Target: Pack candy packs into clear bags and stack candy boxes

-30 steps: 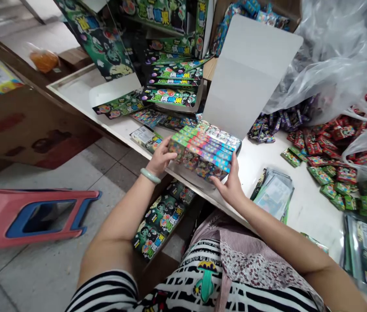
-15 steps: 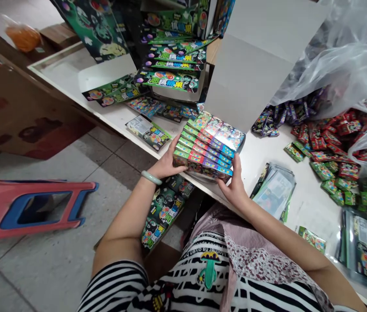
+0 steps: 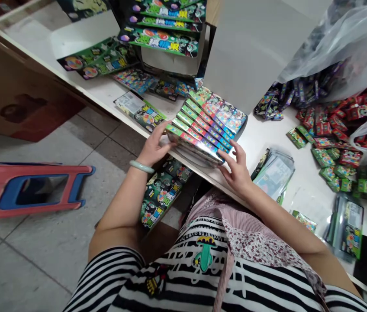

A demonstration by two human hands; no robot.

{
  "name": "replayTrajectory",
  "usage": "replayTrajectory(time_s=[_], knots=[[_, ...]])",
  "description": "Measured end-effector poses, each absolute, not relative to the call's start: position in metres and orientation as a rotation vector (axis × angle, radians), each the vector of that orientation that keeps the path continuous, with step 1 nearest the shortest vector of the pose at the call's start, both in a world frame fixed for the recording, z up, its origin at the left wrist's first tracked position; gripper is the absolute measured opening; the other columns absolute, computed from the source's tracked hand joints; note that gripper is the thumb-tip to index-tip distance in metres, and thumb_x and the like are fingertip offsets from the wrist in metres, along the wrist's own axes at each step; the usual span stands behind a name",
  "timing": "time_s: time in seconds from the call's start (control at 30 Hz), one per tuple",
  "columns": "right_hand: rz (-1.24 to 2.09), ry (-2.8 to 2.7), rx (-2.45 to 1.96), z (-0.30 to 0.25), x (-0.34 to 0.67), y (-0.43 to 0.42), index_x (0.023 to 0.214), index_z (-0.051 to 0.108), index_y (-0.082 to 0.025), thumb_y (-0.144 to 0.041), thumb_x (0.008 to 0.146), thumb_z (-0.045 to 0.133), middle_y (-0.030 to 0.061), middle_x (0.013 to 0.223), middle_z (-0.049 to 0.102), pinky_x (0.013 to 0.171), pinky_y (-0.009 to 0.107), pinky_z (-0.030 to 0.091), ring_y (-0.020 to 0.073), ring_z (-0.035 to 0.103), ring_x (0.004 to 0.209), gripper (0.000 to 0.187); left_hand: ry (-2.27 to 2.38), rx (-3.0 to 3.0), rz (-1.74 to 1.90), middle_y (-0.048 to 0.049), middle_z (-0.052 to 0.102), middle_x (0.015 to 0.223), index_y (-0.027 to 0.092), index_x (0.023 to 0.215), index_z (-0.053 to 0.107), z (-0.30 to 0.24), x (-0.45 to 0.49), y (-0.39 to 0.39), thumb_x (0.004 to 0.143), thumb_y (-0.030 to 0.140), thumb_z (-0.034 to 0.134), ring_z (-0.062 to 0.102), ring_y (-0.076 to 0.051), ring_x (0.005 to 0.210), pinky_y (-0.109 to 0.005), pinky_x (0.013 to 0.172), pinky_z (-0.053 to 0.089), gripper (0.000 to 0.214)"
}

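A block of several colourful shiny packets (image 3: 207,123) lies in rows at the near edge of the white table (image 3: 261,138). My left hand (image 3: 153,147), with a pale green bangle on the wrist, grips the block's left end. My right hand (image 3: 237,170) holds its right front corner, fingers bent against the side. Behind the block a white cardboard flap (image 3: 245,47) stands up.
Green printed display boxes (image 3: 164,39) are stacked at the back left. Small red and green packets (image 3: 336,147) lie scattered at the right under a clear plastic bag (image 3: 339,39). Flat sleeves (image 3: 274,173) sit beside my right hand. A carton of green boxes (image 3: 162,190) and a red stool (image 3: 24,188) stand on the floor.
The view has dropped and shifted left. The block of packets has tipped flatter onto the table edge, and my right fingers have spread further along its corner.
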State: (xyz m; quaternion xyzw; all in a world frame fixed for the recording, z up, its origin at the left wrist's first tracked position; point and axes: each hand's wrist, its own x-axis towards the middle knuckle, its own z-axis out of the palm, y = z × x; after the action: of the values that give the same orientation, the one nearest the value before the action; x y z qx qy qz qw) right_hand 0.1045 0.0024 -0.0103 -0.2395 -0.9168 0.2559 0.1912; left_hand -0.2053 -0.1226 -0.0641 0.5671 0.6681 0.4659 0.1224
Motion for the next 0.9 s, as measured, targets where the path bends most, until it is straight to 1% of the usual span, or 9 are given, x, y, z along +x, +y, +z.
replayTrajectory(time_s=[0.07,0.17,0.3,0.43,0.53,0.7,0.77,0.83,0.9], knots=[[0.680,-2.594,-0.647,-0.007,0.105,0.006,0.132,0.055,-0.043,-0.038,0.094,0.056,0.0037,0.147,0.043,0.115,0.055,0.034,0.0303,0.038,0.139,0.038,2.008,1.579,1.462,-0.0112,0.052,0.139,0.026,0.135,0.049,-0.068,-0.208,-0.125,0.078,0.041,0.073,0.052,-0.028,0.130,-0.043,0.104,0.050,0.064],[0.629,-2.622,-0.601,-0.004,0.099,0.009,0.127,0.062,-0.040,-0.040,0.096,0.055,0.0047,0.128,0.059,0.111,0.052,0.034,0.0285,0.048,0.127,0.032,2.022,1.448,1.546,-0.0086,0.057,0.127,0.025,0.126,0.053,-0.069,-0.211,-0.125,0.073,0.037,0.075,0.061,-0.023,0.110,-0.038,0.092,0.057,0.058],[0.608,-2.678,-0.607,-0.002,0.091,0.010,0.125,0.065,-0.038,-0.041,0.097,0.052,0.0051,0.115,0.067,0.105,0.051,0.032,0.0284,0.052,0.117,0.031,2.001,1.367,1.522,-0.0056,0.061,0.114,0.024,0.122,0.053,-0.065,-0.211,-0.124,0.072,0.030,0.072,0.064,-0.018,0.094,-0.035,0.086,0.058,0.054],[0.608,-2.719,-0.571,-0.004,0.096,0.009,0.121,0.066,-0.036,-0.041,0.098,0.050,0.0051,0.115,0.068,0.101,0.049,0.031,0.0278,0.052,0.113,0.029,2.049,1.392,1.490,-0.0043,0.061,0.110,0.023,0.115,0.056,-0.059,-0.210,-0.126,0.070,0.028,0.074,0.063,-0.018,0.094,-0.034,0.087,0.057,0.049],[0.520,-2.695,-0.523,-0.004,0.106,0.008,0.119,0.067,-0.033,-0.036,0.098,0.051,0.0058,0.112,0.068,0.098,0.047,0.033,0.0261,0.054,0.110,0.026,2.051,1.443,1.434,-0.0042,0.062,0.108,0.022,0.108,0.060,-0.054,-0.209,-0.128,0.070,0.028,0.075,0.062,-0.019,0.097,-0.033,0.088,0.057,0.041],[0.464,-2.554,-0.383,-0.006,0.115,0.011,0.115,0.065,-0.028,-0.026,0.093,0.059,0.0061,0.102,0.066,0.092,0.044,0.041,0.0226,0.059,0.098,0.023,1.925,1.556,1.546,-0.0055,0.060,0.105,0.020,0.102,0.065,-0.040,-0.205,-0.123,0.082,0.026,0.066,0.062,-0.017,0.099,-0.030,0.083,0.059,0.021],[0.463,-2.474,-0.328,-0.009,0.112,0.013,0.116,0.063,-0.027,-0.026,0.089,0.064,0.0079,0.110,0.063,0.096,0.047,0.044,0.0254,0.057,0.108,0.027,1.876,1.588,1.549,-0.0056,0.060,0.105,0.020,0.103,0.066,-0.035,-0.204,-0.119,0.084,0.025,0.067,0.063,-0.016,0.099,-0.030,0.083,0.059,0.020],[0.486,-2.448,-0.308,-0.013,0.107,0.016,0.121,0.060,-0.027,-0.027,0.087,0.066,0.0107,0.126,0.057,0.103,0.052,0.043,0.0302,0.051,0.125,0.035,1.848,1.596,1.527,-0.0056,0.060,0.105,0.020,0.103,0.066,-0.032,-0.204,-0.116,0.083,0.025,0.069,0.063,-0.016,0.099,-0.029,0.083,0.058,0.020],[0.525,-2.453,-0.281,-0.017,0.102,0.017,0.127,0.056,-0.029,-0.026,0.088,0.065,0.0117,0.135,0.051,0.107,0.055,0.041,0.0321,0.045,0.134,0.041,1.823,1.576,1.534,-0.0049,0.059,0.103,0.021,0.102,0.066,-0.032,-0.203,-0.113,0.082,0.025,0.071,0.062,-0.016,0.097,-0.029,0.082,0.058,0.021]])
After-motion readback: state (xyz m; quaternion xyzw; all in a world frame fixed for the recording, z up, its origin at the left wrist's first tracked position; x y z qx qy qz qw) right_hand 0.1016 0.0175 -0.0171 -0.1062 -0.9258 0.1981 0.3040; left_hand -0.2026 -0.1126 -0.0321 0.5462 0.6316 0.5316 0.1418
